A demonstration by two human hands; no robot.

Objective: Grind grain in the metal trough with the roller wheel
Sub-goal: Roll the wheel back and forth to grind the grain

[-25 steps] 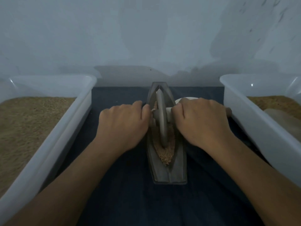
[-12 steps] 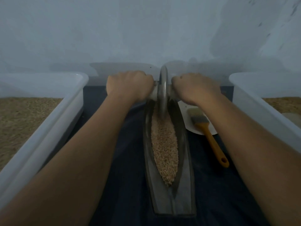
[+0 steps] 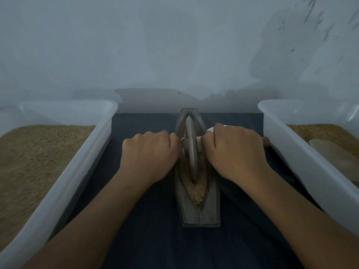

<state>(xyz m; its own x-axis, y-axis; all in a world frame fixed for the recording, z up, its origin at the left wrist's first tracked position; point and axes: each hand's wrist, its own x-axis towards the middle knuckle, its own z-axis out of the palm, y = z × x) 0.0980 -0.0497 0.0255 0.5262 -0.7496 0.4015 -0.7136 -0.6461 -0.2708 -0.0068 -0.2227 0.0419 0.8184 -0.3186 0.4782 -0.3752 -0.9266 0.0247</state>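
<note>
Dark cloth (image 3: 147, 220) | both hands' fingers curled round roller wheel (image 3: 191, 150) handles | trough (image 3: 210, 208) holds grain (image 3: 196, 191)

A long grey trough (image 3: 196, 212) lies lengthwise, tan grain (image 3: 195, 191) heaped inside; the wheel (image 3: 191, 150) stands upright mid-trough.

Trough (image 3: 198, 208) lengthwise at centre on cloth (image 3: 155, 239), far end near wall (image 3: 174, 45). Wheel (image 3: 191, 150) upright inside trough, standing in grain (image 3: 196, 191). Left hand (image 3: 147, 154) just left of wheel, right hand (image 3: 236, 152) just right, each curled round an end of the axle. Left bin (image 3: 77, 171) along cloth's left edge, holding meal (image 3: 33, 162). Right bin (image 3: 303, 162) along right edge, likewise holding meal, with scoop (image 3: 338, 158) lying on it.
</note>
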